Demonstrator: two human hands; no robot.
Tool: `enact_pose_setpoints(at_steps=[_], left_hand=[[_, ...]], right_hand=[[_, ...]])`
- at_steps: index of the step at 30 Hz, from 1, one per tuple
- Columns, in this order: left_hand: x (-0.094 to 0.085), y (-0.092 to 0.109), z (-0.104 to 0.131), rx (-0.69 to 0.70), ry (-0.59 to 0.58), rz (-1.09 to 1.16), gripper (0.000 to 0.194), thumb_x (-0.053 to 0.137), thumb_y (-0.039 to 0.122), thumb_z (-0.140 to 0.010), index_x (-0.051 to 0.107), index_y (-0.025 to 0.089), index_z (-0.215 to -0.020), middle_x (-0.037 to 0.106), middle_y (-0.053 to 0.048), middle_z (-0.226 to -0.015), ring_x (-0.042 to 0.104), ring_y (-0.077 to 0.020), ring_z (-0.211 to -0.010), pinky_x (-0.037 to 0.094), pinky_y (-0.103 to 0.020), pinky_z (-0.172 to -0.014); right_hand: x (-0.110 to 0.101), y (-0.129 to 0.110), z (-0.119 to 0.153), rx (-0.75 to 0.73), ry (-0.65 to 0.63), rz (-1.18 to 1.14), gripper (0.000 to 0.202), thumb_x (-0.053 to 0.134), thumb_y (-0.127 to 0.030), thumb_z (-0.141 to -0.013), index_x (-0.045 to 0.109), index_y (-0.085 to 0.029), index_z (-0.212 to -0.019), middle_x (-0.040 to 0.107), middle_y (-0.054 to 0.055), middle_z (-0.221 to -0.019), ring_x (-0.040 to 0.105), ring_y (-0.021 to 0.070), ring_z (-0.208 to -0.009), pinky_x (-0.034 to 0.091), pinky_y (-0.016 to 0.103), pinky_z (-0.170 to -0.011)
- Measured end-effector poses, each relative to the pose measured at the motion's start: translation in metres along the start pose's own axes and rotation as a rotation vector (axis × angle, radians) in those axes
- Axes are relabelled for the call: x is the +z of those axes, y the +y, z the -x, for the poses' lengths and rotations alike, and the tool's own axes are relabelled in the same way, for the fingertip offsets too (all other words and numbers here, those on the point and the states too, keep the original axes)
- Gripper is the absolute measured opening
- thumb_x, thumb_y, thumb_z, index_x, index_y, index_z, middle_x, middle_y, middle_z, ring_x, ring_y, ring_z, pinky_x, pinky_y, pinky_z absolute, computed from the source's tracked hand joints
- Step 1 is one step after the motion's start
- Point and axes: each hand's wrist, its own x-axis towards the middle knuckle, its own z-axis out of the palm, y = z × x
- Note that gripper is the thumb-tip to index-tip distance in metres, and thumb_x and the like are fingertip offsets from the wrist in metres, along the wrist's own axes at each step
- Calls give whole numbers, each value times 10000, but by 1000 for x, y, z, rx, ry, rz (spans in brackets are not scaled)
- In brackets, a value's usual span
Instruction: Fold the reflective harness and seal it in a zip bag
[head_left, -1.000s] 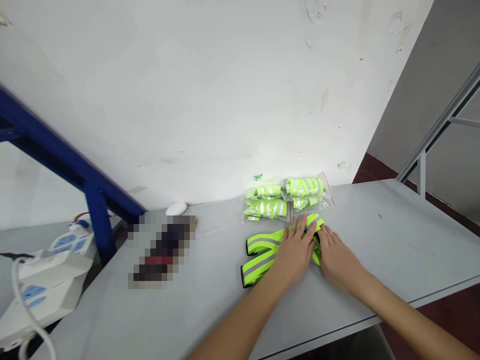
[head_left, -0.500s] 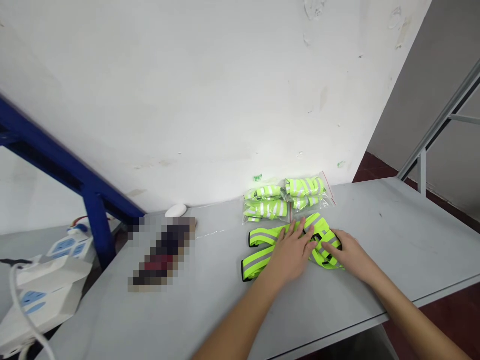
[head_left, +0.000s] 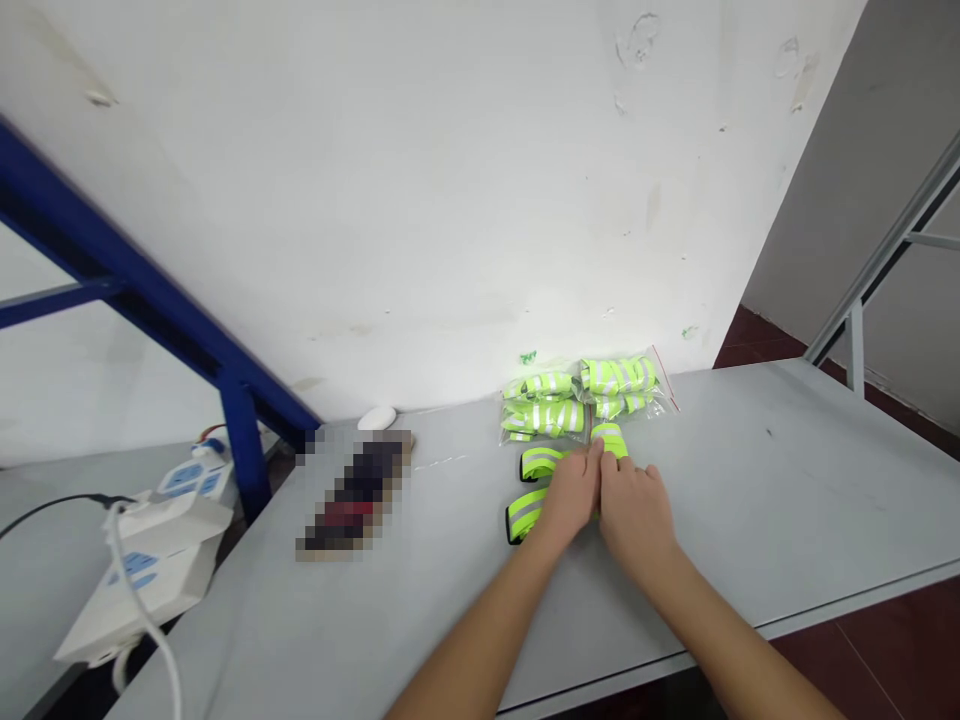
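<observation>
A yellow-green strap bundle with grey reflective stripes lies on the grey table, two looped ends with black buckles pointing left. My left hand is closed on the middle of the bundle. Pressed up beside it, my right hand has its fingers curled over the right part of the straps. Most of the bundle's right side is hidden under both hands. Just behind, several clear bags of rolled yellow-green straps lie against the wall.
On the table, a pixelated flat object and a white oval item lie to the left. White power strips with cables and a blue metal frame stand farther left.
My right hand has moved left against my left hand, folding the right part of the straps inward. My left hand's spread fingers have closed. The view has shifted slightly.
</observation>
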Motion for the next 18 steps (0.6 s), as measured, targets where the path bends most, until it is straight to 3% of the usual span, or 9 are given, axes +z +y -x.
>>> enact_pose_setpoints(at_steps=[3, 5, 9, 11, 13, 15, 16, 18], left_hand=[[-7, -6, -5, -60, 102, -20, 354, 433, 458, -914, 487, 201, -676, 582, -20, -723, 536, -177, -672, 422, -299, -633], [-13, -9, -7, -66, 150, -27, 247, 579, 413, -826, 476, 202, -749, 559, -9, -806, 515, -164, -707, 407, -280, -644], [-19, -10, -7, -23, 67, -20, 166, 626, 304, -763, 492, 208, -748, 507, 33, -707, 474, -146, -646, 365, -259, -603], [-17, -9, -6, 3, 12, -10, 144, 617, 298, -764, 514, 209, -718, 507, 43, -659, 475, -144, -626, 356, -255, -589], [-12, -8, -5, 47, -63, 8, 132, 619, 320, -768, 551, 212, -734, 545, 43, -666, 499, -146, -636, 365, -251, -587], [-6, -6, -4, 100, -154, 18, 120, 612, 325, -778, 585, 214, -742, 590, 37, -687, 523, -151, -655, 377, -251, -593], [-5, -4, -3, 121, -193, 17, 113, 603, 315, -785, 598, 214, -735, 609, 32, -691, 532, -155, -660, 381, -253, -599], [-6, 2, -1, 143, -243, 8, 129, 582, 294, -800, 617, 216, -704, 642, 24, -694, 550, -163, -665, 392, -260, -616]], right_hand=[[1, -8, 1, -79, -55, -88, 226, 452, -48, -824, 584, -105, -998, 666, 175, -861, 641, 262, -752, 401, 343, -643], [-1, 2, 3, -179, -142, -275, 191, 455, -119, -852, 599, -113, -977, 667, 155, -891, 634, 242, -749, 427, 325, -622], [0, 47, 8, -372, -294, -814, 295, 378, -193, -922, 590, -209, -1127, 676, 62, -1004, 642, 189, -887, 510, 300, -718], [5, 73, 9, -362, -182, -968, 357, 386, -233, -944, 523, -250, -1273, 601, 76, -1239, 583, 193, -1126, 504, 342, -887], [13, 96, 9, -364, -65, -859, 412, 496, -313, -920, 499, -292, -1331, 488, 76, -1402, 436, 229, -1312, 423, 415, -1030], [21, 109, 11, -416, -78, -659, 532, 624, -405, -856, 486, -330, -1364, 392, 62, -1496, 285, 279, -1411, 342, 483, -1095], [25, 113, 12, -441, -92, -570, 584, 662, -437, -827, 482, -338, -1374, 376, 59, -1511, 255, 297, -1423, 317, 505, -1107], [29, 112, 16, -459, -67, -452, 616, 689, -467, -803, 498, -318, -1369, 432, 82, -1466, 328, 313, -1379, 334, 513, -1090]])
